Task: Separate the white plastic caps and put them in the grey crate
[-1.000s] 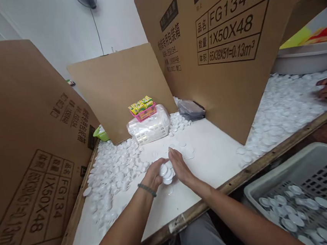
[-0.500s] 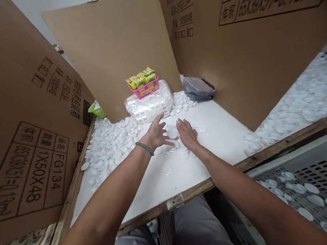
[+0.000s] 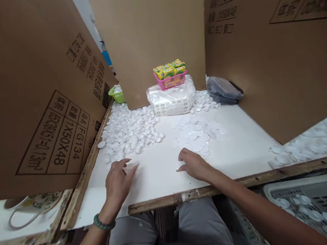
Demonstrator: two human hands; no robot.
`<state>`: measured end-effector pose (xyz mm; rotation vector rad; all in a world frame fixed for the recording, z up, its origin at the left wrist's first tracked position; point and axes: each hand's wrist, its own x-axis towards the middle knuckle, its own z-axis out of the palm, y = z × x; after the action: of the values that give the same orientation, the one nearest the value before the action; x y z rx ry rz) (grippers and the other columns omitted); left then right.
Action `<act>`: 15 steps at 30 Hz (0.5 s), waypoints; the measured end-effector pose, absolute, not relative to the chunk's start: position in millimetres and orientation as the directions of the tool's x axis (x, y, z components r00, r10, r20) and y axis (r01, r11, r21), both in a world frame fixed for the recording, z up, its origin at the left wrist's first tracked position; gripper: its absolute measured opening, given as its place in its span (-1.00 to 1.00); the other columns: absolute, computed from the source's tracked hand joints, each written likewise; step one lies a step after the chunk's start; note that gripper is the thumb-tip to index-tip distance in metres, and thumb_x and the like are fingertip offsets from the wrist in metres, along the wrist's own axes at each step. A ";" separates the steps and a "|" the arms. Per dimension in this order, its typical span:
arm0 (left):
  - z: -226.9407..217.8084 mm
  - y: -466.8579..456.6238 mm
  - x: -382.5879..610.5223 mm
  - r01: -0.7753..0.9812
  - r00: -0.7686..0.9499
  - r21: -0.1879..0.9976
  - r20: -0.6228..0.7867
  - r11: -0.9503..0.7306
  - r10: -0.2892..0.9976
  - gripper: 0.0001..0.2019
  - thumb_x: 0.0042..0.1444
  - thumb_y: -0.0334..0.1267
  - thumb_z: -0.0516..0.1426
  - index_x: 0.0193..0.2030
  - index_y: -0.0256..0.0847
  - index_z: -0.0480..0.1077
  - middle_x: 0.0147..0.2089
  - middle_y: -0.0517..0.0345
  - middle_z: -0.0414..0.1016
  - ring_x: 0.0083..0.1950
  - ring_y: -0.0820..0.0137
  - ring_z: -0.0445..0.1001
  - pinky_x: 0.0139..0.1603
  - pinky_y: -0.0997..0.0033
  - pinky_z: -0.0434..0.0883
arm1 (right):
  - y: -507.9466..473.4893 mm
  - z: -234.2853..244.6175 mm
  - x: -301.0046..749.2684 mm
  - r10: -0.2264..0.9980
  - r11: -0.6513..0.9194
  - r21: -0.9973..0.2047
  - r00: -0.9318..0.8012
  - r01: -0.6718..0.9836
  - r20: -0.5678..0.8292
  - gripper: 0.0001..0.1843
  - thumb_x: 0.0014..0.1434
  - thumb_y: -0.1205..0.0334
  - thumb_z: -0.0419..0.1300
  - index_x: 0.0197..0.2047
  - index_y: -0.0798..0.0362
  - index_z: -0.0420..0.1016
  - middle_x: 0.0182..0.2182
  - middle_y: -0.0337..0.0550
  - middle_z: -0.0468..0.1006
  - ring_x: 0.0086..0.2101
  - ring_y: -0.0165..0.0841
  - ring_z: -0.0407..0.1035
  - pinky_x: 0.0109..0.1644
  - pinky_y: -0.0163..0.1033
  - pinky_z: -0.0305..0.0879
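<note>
White discs now lie loose, untouched: left hand and right hand (well apart, grasping nothing) have drawn back.

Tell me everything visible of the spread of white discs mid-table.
The spread of white discs is a loose patch of thin, round pieces, smooth and slightly glossy, perhaps plastic. They lie roughly flat on the white tabletop, many overlapping, in front of the plastic-wrapped pack and right of the denser heap. The right hand is nearest, by the patch's near edge; whether it touches any disc is unclear. White on white, they cannot be counted.
</note>
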<state>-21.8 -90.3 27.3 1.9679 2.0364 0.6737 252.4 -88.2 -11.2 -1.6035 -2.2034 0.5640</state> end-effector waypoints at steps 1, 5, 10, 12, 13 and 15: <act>19.2 -94.5 -28.4 0.901 -0.032 0.433 0.150 -0.037 0.988 -0.57 0.04 0.00 0.09 -0.03 -0.22 0.40 -0.22 0.05 0.39 -0.36 0.36 0.36 -0.27 0.34 0.30 | -83.6 -10.0 246.4 0.961 0.242 -0.534 -0.278 0.810 0.015 -0.77 -0.02 0.26 0.32 -0.34 0.08 0.33 -0.35 -0.21 0.39 -0.40 -0.39 0.26 -0.39 -0.32 0.14; -1.8 -93.8 -31.4 0.882 0.157 0.434 0.095 -0.183 0.983 -0.62 0.08 -0.09 0.09 0.02 -0.18 0.38 -0.20 0.06 0.39 -0.26 0.32 0.40 -0.21 0.35 0.32 | -74.7 -6.8 216.4 0.933 0.355 -0.496 -0.331 0.793 0.140 -0.92 0.12 0.32 0.18 -0.35 0.06 0.31 -0.44 -0.23 0.38 -0.39 -0.37 0.26 -0.36 -0.31 0.15; -6.2 -69.7 -20.4 0.834 0.183 0.503 0.139 -0.229 0.973 -0.68 0.11 -0.25 0.08 0.02 -0.22 0.36 -0.14 0.03 0.41 -0.15 0.31 0.40 -0.10 0.36 0.31 | -75.8 -5.9 195.3 0.786 0.618 -0.349 -0.552 0.704 0.278 -0.87 0.23 0.26 0.05 -0.33 0.07 0.36 -0.36 -0.13 0.42 -0.30 -0.34 0.27 -0.27 -0.28 0.20; -5.4 -62.1 -17.6 0.833 0.171 0.506 0.153 -0.225 0.973 -0.68 0.12 -0.30 0.07 0.03 -0.23 0.35 -0.12 0.01 0.40 -0.13 0.30 0.40 -0.09 0.35 0.32 | -62.9 -0.3 194.2 0.791 0.609 -0.317 -0.528 0.727 0.311 -0.83 0.26 0.24 0.01 -0.29 0.07 0.39 -0.34 -0.11 0.42 -0.30 -0.34 0.28 -0.26 -0.28 0.21; -4.8 -59.7 -16.4 0.841 0.144 0.499 0.164 -0.208 0.976 -0.69 0.12 -0.32 0.06 0.03 -0.24 0.35 -0.09 -0.01 0.39 -0.13 0.29 0.41 -0.09 0.34 0.33 | -52.1 3.2 194.1 0.803 0.584 -0.274 -0.495 0.764 0.332 -0.82 0.26 0.26 -0.01 -0.28 0.08 0.40 -0.32 -0.09 0.41 -0.29 -0.33 0.27 -0.25 -0.27 0.20; -2.8 -58.2 -14.6 0.860 0.064 0.484 0.205 -0.158 0.977 -0.68 0.13 -0.34 0.04 0.04 -0.25 0.35 -0.03 -0.06 0.34 -0.15 0.28 0.41 -0.12 0.31 0.34 | -24.6 9.0 194.4 0.823 0.522 -0.148 -0.450 0.840 0.347 -0.83 0.24 0.32 0.01 -0.28 0.09 0.42 -0.26 -0.03 0.40 -0.25 -0.29 0.25 -0.26 -0.24 0.18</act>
<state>-14.6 -58.2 -2.8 2.1061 1.8669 0.7219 194.4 -24.6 9.0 -1.3723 -2.3908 -0.0643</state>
